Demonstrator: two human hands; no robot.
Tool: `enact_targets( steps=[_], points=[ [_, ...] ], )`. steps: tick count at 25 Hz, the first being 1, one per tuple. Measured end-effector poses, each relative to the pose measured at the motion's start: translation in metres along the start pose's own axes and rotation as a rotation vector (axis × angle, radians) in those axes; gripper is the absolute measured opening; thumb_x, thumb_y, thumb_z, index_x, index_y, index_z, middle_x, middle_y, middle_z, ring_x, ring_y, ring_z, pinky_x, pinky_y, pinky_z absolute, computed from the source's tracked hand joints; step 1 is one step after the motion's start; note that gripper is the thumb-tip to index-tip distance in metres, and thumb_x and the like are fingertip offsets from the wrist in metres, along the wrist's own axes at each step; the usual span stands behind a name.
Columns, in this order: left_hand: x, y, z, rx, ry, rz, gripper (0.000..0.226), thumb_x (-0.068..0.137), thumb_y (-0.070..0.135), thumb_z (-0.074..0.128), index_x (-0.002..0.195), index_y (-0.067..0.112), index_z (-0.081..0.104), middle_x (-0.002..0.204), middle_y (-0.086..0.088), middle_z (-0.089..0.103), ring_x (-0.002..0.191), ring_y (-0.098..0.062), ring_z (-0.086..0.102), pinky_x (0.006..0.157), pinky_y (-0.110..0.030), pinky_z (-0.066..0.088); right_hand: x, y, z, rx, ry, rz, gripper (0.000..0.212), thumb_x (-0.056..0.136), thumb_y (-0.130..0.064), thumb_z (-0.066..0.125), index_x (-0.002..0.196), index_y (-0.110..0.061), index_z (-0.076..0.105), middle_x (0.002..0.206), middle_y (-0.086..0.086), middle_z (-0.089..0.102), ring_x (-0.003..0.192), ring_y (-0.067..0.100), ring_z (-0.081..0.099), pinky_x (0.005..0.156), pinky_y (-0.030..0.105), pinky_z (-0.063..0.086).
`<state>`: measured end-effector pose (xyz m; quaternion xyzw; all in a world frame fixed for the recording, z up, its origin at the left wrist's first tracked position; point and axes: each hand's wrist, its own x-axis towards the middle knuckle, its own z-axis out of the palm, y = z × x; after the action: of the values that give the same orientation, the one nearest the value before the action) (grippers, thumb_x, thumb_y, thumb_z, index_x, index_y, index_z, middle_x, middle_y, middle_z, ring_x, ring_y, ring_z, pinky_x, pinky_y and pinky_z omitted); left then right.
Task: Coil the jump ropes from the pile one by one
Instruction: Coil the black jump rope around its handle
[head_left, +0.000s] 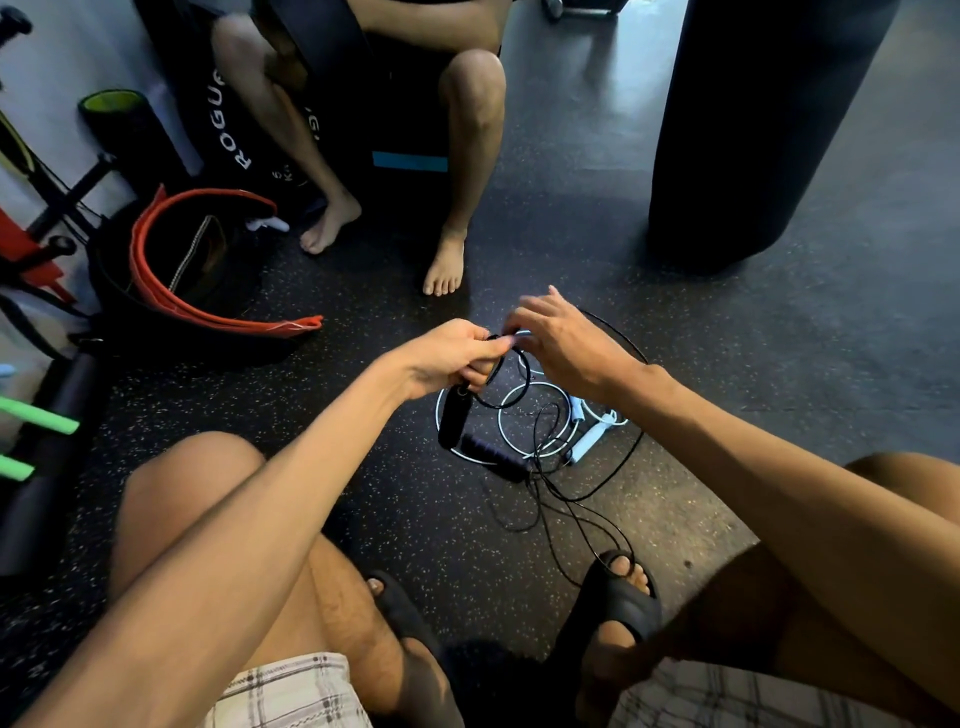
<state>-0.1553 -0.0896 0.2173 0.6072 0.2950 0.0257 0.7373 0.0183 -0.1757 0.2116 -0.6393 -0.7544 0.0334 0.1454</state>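
Note:
My left hand (457, 358) is shut on a small coil of the black jump rope (511, 382), held above the floor; one black handle (453, 418) hangs from the fist. My right hand (563, 345) pinches the same rope at the top of the coil. The rest of the black cord (631, 447) loops wide over the floor and trails to my sandals. Its second black handle (491, 456) lies on the floor. Under it lies a white jump rope (524, 400) in loose rings, with white handles (589, 439).
Another person sits opposite on a black box (410, 130), bare feet (444, 262) close to the ropes. A black punching bag (748, 135) stands at the right. A tub with red bands (171, 275) and foam rollers (36, 415) sit at the left. My sandals (610, 603) are near.

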Motion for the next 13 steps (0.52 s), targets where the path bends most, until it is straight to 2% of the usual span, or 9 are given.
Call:
enact_targets(
  steps=[1,2,4,6,8,10,13],
  points=[
    [-0.001,0.001,-0.001,-0.045,0.010,0.000,0.026,0.102,0.023,0.046,0.079,0.014,0.055,0.055,0.005,0.034,0.050,-0.009,0.031,0.051,-0.021,0.029,-0.001,0.000,-0.001,0.022,-0.009,0.012,0.012,0.097,-0.014,0.052,0.106,-0.015,0.060,0.104,0.008,0.064,0.104,0.029,0.059,0.104,0.043,0.042],
    [-0.003,0.003,-0.001,-0.087,0.033,0.010,0.025,0.103,0.022,0.044,0.083,0.011,0.055,0.056,0.001,0.044,0.053,-0.012,0.041,0.053,-0.020,0.038,-0.001,-0.001,-0.002,0.028,-0.015,0.054,0.011,0.095,-0.009,0.050,0.098,-0.015,0.059,0.094,0.007,0.066,0.092,0.029,0.062,0.089,0.041,0.049],
    [-0.003,0.002,-0.001,-0.159,0.129,0.044,0.021,0.103,0.016,0.041,0.090,0.006,0.054,0.069,-0.011,0.068,0.066,-0.024,0.067,0.062,-0.027,0.055,-0.001,0.000,-0.007,0.020,-0.017,0.160,0.017,0.088,-0.003,0.048,0.091,-0.017,0.058,0.086,0.005,0.070,0.080,0.031,0.065,0.070,0.042,0.053],
    [0.001,0.000,-0.002,-0.236,0.265,0.097,0.020,0.104,0.011,0.038,0.091,0.004,0.052,0.083,-0.020,0.073,0.079,-0.029,0.073,0.074,-0.035,0.061,-0.002,0.003,-0.012,0.017,-0.027,0.249,0.016,0.086,-0.007,0.048,0.090,-0.017,0.060,0.085,0.008,0.072,0.077,0.035,0.066,0.066,0.043,0.054],
    [0.006,-0.002,-0.005,-0.316,0.382,0.172,0.021,0.104,0.009,0.036,0.088,0.005,0.050,0.094,-0.024,0.071,0.083,-0.031,0.072,0.083,-0.039,0.058,-0.003,0.007,-0.013,-0.032,-0.062,0.327,0.014,0.085,-0.008,0.053,0.091,-0.017,0.062,0.087,0.011,0.072,0.079,0.037,0.066,0.061,0.036,0.049],
    [0.008,-0.002,-0.008,-0.302,0.461,0.210,0.022,0.103,0.009,0.039,0.085,0.004,0.052,0.095,-0.023,0.070,0.078,-0.028,0.070,0.080,-0.037,0.058,-0.004,0.009,-0.011,-0.116,-0.096,0.399,0.012,0.084,-0.008,0.056,0.091,-0.015,0.063,0.089,0.014,0.070,0.080,0.038,0.065,0.059,0.032,0.039],
    [0.006,-0.003,-0.003,-0.202,0.495,0.160,0.023,0.102,0.009,0.045,0.081,0.005,0.054,0.075,-0.011,0.060,0.059,-0.015,0.060,0.058,-0.026,0.056,-0.005,0.012,-0.010,-0.169,-0.078,0.477,0.010,0.084,-0.008,0.058,0.091,-0.009,0.064,0.089,0.019,0.069,0.080,0.041,0.064,0.060,0.034,0.041]
  ],
)
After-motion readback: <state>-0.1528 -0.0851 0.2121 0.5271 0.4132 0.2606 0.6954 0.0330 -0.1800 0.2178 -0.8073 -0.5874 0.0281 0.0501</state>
